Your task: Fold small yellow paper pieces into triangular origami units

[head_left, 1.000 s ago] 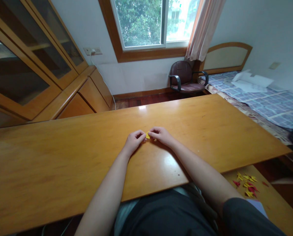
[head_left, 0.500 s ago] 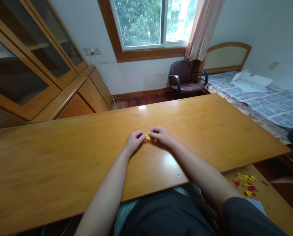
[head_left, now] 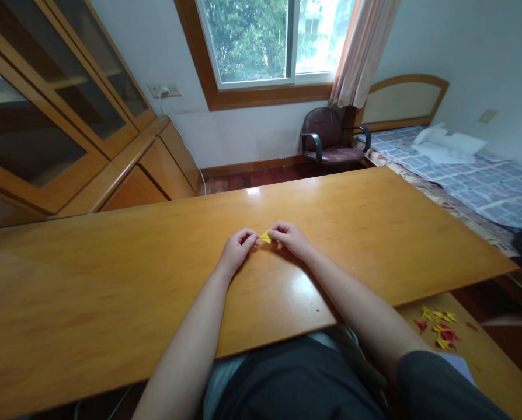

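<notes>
1. Paper, yellow and folded, sits between two hands over the bench, presumably for steadiness.
2. The right hand has it pinched; the left hand meets its tip, grip unclear from here.

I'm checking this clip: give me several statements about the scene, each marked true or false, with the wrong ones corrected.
1. The right hand pinches the yellow paper. True.
2. The left hand lies flat, far from the paper. False: the left hand is curled, its fingers at the paper's left tip; whether they grip it is unclear.
3. A chair stands beside the bed. True.
4. The folded pieces at the lower right are all blue. False: the folded pieces are red and yellow.
5. A curtain hangs at the window's right side. True.
</notes>
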The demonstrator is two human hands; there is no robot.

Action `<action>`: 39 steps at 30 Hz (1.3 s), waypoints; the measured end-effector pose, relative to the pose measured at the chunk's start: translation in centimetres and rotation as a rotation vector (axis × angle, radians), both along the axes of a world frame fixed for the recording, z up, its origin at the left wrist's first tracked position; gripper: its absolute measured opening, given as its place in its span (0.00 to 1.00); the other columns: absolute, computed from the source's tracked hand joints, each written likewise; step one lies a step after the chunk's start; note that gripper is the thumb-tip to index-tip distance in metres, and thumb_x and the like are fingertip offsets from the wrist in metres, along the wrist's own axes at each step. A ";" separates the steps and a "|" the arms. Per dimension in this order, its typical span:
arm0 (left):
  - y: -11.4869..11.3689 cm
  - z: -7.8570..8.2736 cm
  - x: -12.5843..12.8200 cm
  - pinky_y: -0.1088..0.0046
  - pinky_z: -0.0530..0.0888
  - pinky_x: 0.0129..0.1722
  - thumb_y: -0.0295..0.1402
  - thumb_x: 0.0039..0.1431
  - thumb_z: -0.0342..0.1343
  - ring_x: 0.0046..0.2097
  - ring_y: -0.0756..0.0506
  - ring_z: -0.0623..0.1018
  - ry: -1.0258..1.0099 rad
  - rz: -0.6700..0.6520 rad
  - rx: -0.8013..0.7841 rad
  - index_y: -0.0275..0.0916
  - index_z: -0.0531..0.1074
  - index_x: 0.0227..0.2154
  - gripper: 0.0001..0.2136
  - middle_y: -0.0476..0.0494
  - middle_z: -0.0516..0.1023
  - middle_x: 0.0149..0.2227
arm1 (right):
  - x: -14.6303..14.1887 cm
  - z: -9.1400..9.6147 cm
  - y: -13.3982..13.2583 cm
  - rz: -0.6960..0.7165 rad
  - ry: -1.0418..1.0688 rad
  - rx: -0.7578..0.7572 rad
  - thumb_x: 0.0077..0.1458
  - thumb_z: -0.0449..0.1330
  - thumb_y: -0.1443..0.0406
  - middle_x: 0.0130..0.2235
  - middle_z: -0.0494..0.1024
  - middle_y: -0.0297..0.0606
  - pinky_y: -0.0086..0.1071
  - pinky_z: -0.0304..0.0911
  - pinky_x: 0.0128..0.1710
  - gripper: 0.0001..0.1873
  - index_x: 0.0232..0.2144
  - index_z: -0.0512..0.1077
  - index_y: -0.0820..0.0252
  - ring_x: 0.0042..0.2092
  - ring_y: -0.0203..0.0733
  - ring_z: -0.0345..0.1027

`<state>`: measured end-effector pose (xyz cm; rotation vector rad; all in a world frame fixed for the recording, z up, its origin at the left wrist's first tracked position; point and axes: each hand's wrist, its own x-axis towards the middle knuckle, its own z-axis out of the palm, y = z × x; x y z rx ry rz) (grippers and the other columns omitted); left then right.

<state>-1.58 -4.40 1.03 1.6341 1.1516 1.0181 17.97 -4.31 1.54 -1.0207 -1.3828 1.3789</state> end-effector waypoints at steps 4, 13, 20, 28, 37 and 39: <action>-0.2 0.3 0.1 0.74 0.71 0.35 0.40 0.57 0.55 0.32 0.47 0.76 0.134 -0.072 0.039 0.37 0.75 0.28 0.11 0.47 0.78 0.28 | -0.1 -0.2 0.0 0.026 -0.045 -0.018 0.49 0.62 0.56 0.23 0.71 0.31 0.27 0.60 0.27 0.14 0.26 0.70 0.62 0.26 0.34 0.64; 0.0 0.0 0.1 0.75 0.71 0.35 0.39 0.57 0.55 0.32 0.47 0.76 0.097 -0.002 0.042 0.38 0.74 0.26 0.11 0.47 0.79 0.28 | -0.2 -1.1 0.3 0.010 0.015 0.059 0.48 0.65 0.58 0.31 0.73 0.32 0.26 0.61 0.28 0.18 0.41 0.71 0.61 0.29 0.33 0.66; 0.1 0.0 0.1 0.75 0.71 0.34 0.40 0.56 0.56 0.31 0.48 0.76 0.120 -0.068 0.040 0.37 0.75 0.28 0.11 0.47 0.79 0.28 | -0.3 -1.8 0.6 0.049 0.000 0.077 0.49 0.65 0.59 0.31 0.74 0.32 0.27 0.61 0.30 0.18 0.41 0.70 0.61 0.30 0.33 0.67; 0.2 -0.2 0.0 0.76 0.68 0.30 0.39 0.56 0.55 0.29 0.49 0.74 0.197 -0.080 0.029 0.36 0.74 0.26 0.12 0.48 0.77 0.26 | -0.5 -2.1 0.7 0.080 0.000 0.106 0.49 0.65 0.61 0.30 0.73 0.30 0.27 0.60 0.30 0.17 0.41 0.69 0.60 0.29 0.32 0.66; 0.0 0.2 -0.1 0.77 0.68 0.32 0.36 0.55 0.54 0.29 0.49 0.73 0.156 -0.073 -0.005 0.36 0.72 0.24 0.10 0.48 0.77 0.25 | -0.5 -2.0 0.9 0.056 0.088 0.057 0.46 0.67 0.61 0.27 0.73 0.28 0.28 0.59 0.29 0.18 0.38 0.67 0.59 0.28 0.33 0.66; 0.0 0.2 -0.1 0.77 0.68 0.31 0.35 0.54 0.54 0.28 0.49 0.74 0.133 -0.059 -0.027 0.37 0.72 0.24 0.09 0.49 0.77 0.25 | -0.4 -1.9 0.9 0.044 0.105 0.052 0.46 0.68 0.61 0.27 0.73 0.28 0.28 0.58 0.29 0.18 0.38 0.67 0.59 0.27 0.32 0.65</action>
